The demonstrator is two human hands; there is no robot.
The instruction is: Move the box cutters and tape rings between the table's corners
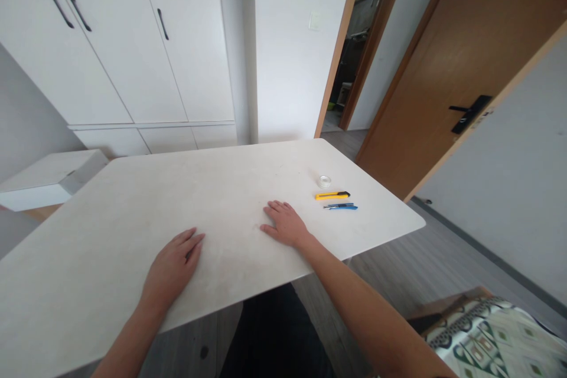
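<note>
Our left hand (173,263) and right hand (286,224) lie flat and empty on the table (133,201). Just beside the right sits a yellow utility knife (332,195): light, rigid, probably best gripped mid-handle.

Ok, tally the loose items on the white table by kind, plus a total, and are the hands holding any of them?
Roll of clear tape: 1
Yellow utility knife: 1
Blue tool, possibly a pen or small cutter, too small to tell: 1
Total: 3
Neither: the left hand and right hand lie flat on the table, fingers spread, holding nothing.
</note>
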